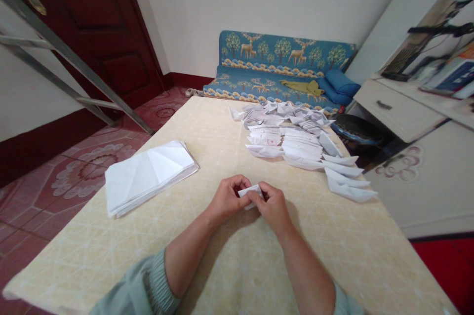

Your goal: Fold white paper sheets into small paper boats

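Folded white paper is pinched closely between the fingertips of the left hand and right hand over the cream tablecloth, and is best held square so each crease stays sharp.

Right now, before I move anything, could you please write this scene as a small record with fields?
Left hand: fingers grip a small folded white paper
Right hand: fingers grip the same paper from the other side
Left of hands: stack of folded white sheets
Ahead of hands: heap of folded paper boats, some printed
Surface: cream patterned tablecloth
Behind table: blue deer-pattern sofa cushion
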{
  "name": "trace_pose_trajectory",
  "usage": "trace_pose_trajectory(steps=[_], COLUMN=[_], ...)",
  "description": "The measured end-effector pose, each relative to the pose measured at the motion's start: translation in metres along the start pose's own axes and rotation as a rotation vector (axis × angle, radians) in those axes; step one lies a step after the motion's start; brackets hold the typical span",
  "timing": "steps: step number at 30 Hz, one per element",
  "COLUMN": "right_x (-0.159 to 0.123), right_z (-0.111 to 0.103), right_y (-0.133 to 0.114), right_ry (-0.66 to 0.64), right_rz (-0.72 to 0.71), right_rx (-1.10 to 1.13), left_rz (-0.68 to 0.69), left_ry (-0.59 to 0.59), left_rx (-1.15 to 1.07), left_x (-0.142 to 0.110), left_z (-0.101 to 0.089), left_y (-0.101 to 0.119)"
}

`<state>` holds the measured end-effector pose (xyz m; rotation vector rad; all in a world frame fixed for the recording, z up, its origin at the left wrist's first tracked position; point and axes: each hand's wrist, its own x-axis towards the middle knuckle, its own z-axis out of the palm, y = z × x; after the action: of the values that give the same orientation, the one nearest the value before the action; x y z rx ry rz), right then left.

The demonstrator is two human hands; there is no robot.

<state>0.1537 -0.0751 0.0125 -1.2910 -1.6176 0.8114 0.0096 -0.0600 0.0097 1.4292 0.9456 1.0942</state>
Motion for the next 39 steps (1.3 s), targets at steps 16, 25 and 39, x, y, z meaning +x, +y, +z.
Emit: trace_pose_trajectory(steps=[16,25,39], right_x=[-0.003,0.0,-0.003], right_z=[-0.002,-0.001,-0.006], right_y=[-0.003,-0.003,-0.011], right_ry=[0.03,0.055,0.125], right_rz=[0.204,0.163,0.137], right_rx=[0.315,0.206,0.298], left_rz=[-0.142,-0.155,-0.119], left_ry=[-0.093,0.049,0.096], left_rx=[-0.084,-0.088,-0.166], left_x=[-0.001,0.002,0.004], left_z=[0.0,0.0,-0.001], left_y=[0.009,0.006,0.009])
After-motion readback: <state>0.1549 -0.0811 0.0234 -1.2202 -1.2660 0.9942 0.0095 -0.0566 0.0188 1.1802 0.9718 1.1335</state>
